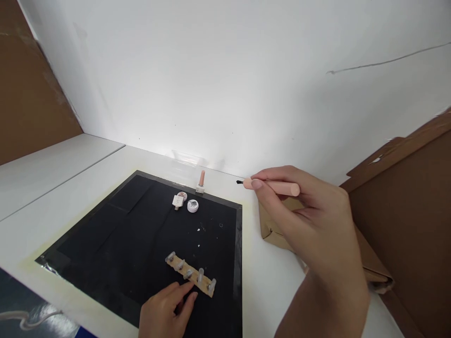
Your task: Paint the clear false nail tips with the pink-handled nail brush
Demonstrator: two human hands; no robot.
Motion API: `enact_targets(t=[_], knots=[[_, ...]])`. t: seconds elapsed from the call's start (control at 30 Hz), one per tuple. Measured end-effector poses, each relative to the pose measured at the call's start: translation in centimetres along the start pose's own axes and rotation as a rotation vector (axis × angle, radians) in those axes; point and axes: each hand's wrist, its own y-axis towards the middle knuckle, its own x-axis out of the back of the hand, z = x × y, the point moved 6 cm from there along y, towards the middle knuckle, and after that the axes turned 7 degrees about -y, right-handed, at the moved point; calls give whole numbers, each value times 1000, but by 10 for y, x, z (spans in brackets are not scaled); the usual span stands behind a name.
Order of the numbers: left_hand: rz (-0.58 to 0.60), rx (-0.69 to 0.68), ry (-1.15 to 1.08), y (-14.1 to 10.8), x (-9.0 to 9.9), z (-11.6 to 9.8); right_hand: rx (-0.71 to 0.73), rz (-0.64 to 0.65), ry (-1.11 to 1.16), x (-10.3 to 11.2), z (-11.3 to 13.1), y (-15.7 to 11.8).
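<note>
1. Right hand (317, 225): thumb and index pinch a smooth, cylindrical peach brush (282, 188), its dark bristles pointing left, touching nothing.
2. Left hand (167, 307): index tip at the near edge of a rough tan strip (194, 277), thumb slightly apart.
3. Bare black mat (116, 249) spreads left of those fingers; its border runs to their right.
4. Just beyond them, five translucent pieces (200, 275) line the strip.

One head-worn camera is looking forward and down from above both hands, facing the white wall (225, 84) beyond them. The right hand (317, 218) is appearing large, close to the lens; the left hand (166, 307) is showing smaller, farther below, over the black mat (123, 239).
</note>
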Motion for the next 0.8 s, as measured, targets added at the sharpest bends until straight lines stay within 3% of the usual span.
enact_targets(t=[0.4,0.8], knots=[[166,53,108,6,-19,-8,-19,42,-19,-4,2,1],[153,-16,46,6,-21,-7,-23,53,-22,-7,1,3]])
